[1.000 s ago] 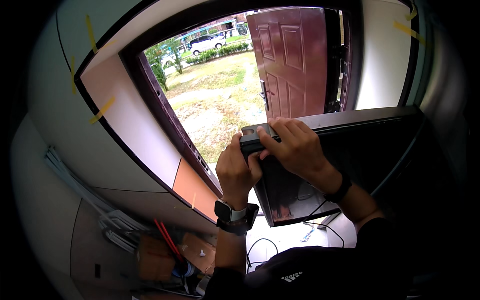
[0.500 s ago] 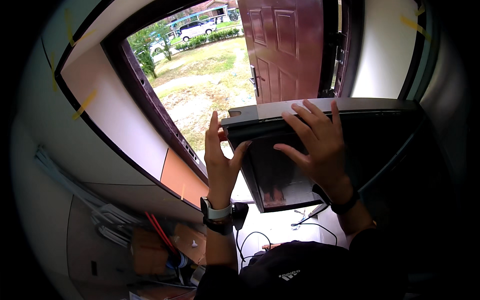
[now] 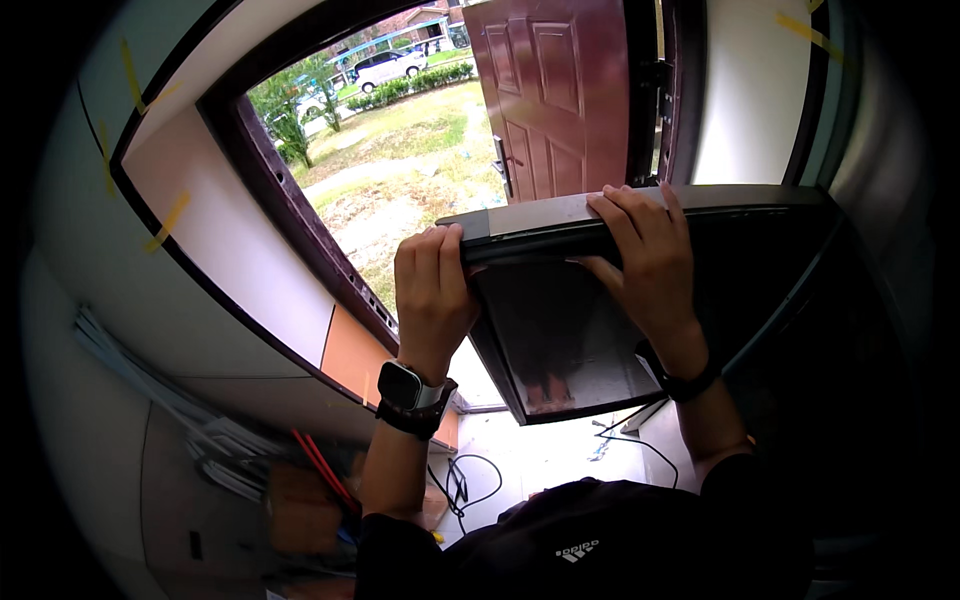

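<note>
A dark, glossy appliance-like door (image 3: 570, 330) with a grey top edge (image 3: 545, 214) stands swung open before me. A dark rubbery strip (image 3: 535, 248) runs along its inner side just below that edge. At its upper left corner my left hand (image 3: 432, 295) is closed, fingers hooked over the top and thumb hidden behind them. Farther right, my right hand (image 3: 652, 265) grips the same edge, fingers over the top and thumb against the inner side. A watch (image 3: 402, 386) and a dark band are on my left wrist, and a dark band (image 3: 690, 388) is on my right.
Beyond the door, a brown panelled house door (image 3: 555, 100) stands open onto grass. Black cables (image 3: 470, 480) lie on the pale floor below. To the left, pale tubes (image 3: 150, 370), red rods (image 3: 322, 465) and a cardboard box (image 3: 300, 505) lean or lie by the wall.
My left hand has closed over the corner of the dark door, its fingers now hooked on top. My right fingers have curled down onto the edge. The view has shifted slightly.
</note>
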Demonstrator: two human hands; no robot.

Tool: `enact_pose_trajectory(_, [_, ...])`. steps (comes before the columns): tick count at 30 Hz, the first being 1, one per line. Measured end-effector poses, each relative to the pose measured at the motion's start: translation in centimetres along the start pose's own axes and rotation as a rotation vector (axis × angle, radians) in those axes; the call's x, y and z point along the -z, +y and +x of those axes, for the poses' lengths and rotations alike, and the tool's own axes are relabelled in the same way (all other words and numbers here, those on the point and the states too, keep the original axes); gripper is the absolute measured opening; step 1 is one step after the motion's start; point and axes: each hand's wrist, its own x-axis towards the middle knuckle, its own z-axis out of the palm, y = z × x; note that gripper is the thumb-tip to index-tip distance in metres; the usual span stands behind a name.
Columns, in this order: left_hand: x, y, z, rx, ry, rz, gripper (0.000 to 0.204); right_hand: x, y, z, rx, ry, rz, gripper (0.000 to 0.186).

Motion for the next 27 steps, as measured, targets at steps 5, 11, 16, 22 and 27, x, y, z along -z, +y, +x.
enact_pose_trajectory(5, [0.0, -0.2, 0.3, -0.032, 0.024, -0.018, 0.034, -1.0, 1.0, 0.2, 0.056, 0.071, -0.014, 0.058])
enact_pose_trajectory(11, [2.0, 0.0, 0.5, 0.018, -0.155, -0.05, 0.051, 0.7, 0.7, 0.5, 0.021, -0.029, 0.045, 0.056])
enact_pose_trajectory(16, [2.5, 0.9, 1.6, 0.046, -0.196, -0.148, 0.056, 1.1, 0.8, 0.6, 0.017, -0.067, 0.069, 0.053])
enact_pose_trajectory(22, [0.7, 1.7, 1.8, 0.223, -0.159, -0.243, 0.044, -0.2, 0.4, 0.5, -0.043, -0.007, 0.033, 0.05])
enact_pose_trajectory(27, [-0.7, 1.7, 0.7, 0.158, -0.023, -0.145, 0.04, -1.4, -0.1, 0.2, -0.047, 0.062, -0.042, 0.049])
